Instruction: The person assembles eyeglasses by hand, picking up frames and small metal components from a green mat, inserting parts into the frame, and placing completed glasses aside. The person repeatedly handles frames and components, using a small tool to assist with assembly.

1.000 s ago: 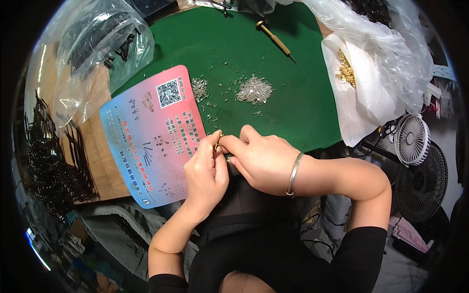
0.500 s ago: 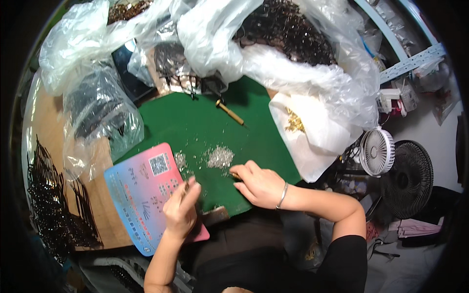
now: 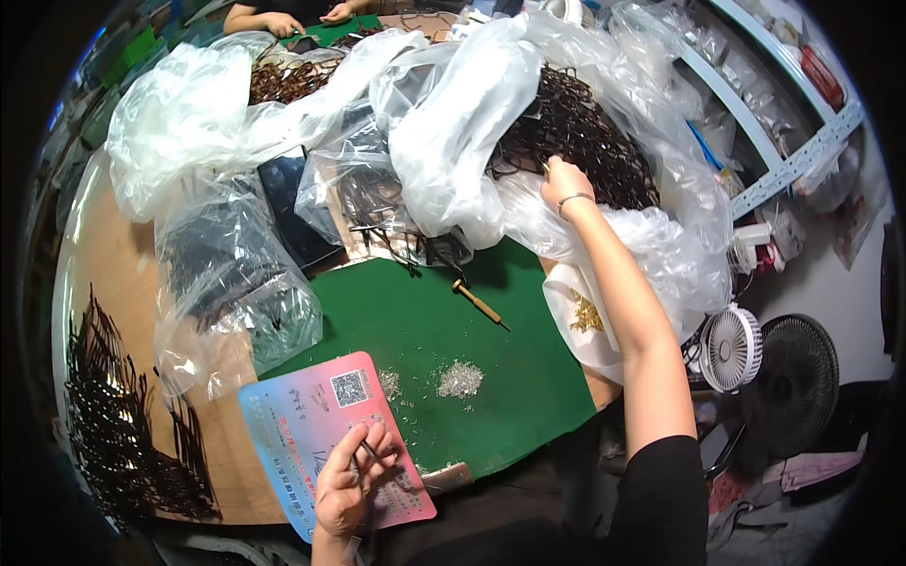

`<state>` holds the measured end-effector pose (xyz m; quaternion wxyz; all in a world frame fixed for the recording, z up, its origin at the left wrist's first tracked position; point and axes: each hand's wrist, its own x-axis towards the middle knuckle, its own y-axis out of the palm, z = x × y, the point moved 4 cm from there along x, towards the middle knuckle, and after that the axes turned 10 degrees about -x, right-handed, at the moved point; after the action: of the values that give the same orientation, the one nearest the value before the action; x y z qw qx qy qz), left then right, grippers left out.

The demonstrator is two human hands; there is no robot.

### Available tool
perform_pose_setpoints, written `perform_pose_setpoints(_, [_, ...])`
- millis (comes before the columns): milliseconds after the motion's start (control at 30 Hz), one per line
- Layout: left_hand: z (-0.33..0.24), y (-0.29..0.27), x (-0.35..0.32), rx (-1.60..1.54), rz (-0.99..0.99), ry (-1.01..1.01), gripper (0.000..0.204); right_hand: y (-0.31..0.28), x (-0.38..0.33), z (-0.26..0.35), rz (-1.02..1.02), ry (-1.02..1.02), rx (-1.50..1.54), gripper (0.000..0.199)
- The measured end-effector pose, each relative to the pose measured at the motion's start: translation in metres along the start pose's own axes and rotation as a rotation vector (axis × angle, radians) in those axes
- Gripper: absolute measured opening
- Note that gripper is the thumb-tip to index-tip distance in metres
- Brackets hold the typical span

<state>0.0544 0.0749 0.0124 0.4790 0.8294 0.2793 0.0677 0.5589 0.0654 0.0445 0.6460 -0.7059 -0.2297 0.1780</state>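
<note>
Dark parts [image 3: 595,137] lie heaped at one o'clock in the head view, the bag [image 3: 458,141] around them open, probably so we can reach in. Our right hand [image 3: 568,184] is over the heap's near edge, fingers drawn together; we cannot tell whether they grip anything. At seven o'clock our left hand [image 3: 343,489], half curled, pinches a slim dark piece [image 3: 371,453] above a card [image 3: 316,429] bearing lines of print [image 3: 291,453] and a square code [image 3: 350,388]. Silver bits [image 3: 461,379] sit at six o'clock on a green mat [image 3: 528,406], likely for easy picking.

A slim dark rod [image 3: 372,452] tilts; glossy dark pieces [image 3: 604,141], seemingly frames, lie heaped.
</note>
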Motion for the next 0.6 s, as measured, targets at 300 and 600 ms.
perform_pose_setpoints(300, [-0.006,0.002,0.002,0.721,-0.344,0.115,0.009,-0.056,-0.087,0.005,-0.013,-0.194,-0.046,0.017])
perform_pose_setpoints(600, [-0.009,0.021,0.006,1.536,-0.206,0.483,0.008,-0.038,-0.166,0.013,-0.043,-0.319,0.148,0.029])
